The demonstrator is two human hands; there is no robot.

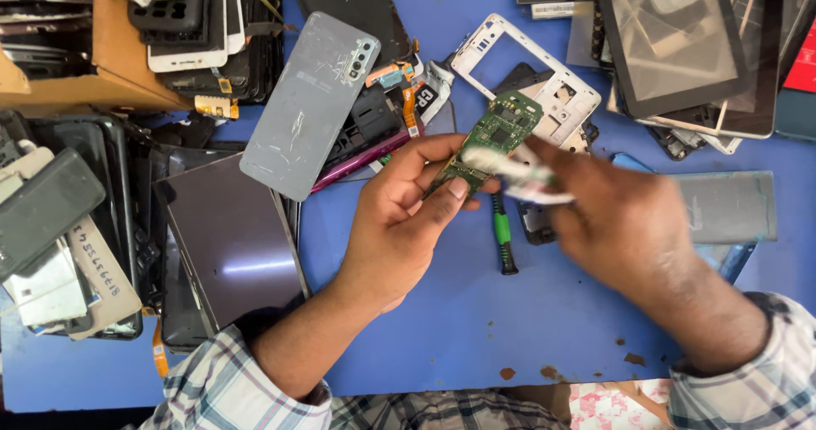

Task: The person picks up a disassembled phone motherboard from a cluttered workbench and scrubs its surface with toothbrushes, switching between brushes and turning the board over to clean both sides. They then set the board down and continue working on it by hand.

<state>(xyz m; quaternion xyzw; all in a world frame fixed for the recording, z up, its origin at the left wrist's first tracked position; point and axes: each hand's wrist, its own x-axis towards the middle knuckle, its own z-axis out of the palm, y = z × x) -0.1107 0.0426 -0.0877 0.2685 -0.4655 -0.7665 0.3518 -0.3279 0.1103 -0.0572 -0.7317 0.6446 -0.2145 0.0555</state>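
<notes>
Green circuit board sits pinched between thumb and fingers of the left hand, above the blue table; the right hand, fingers curled around a blurred white brush, scrubs it. Cleaning step, I'd say; next calls for light, steady strokes over bumpy chips

The left hand holds a circuit board between thumb and fingers, and the right hand, just to its right, lays a blurred brush-like tool across the board. Below and between the hands a screwdriver lies on the table. Beyond the hands sits a phone frame, with a tablet screen further right. A phone back cover lies left of the left hand, above a dark display panel.
</notes>
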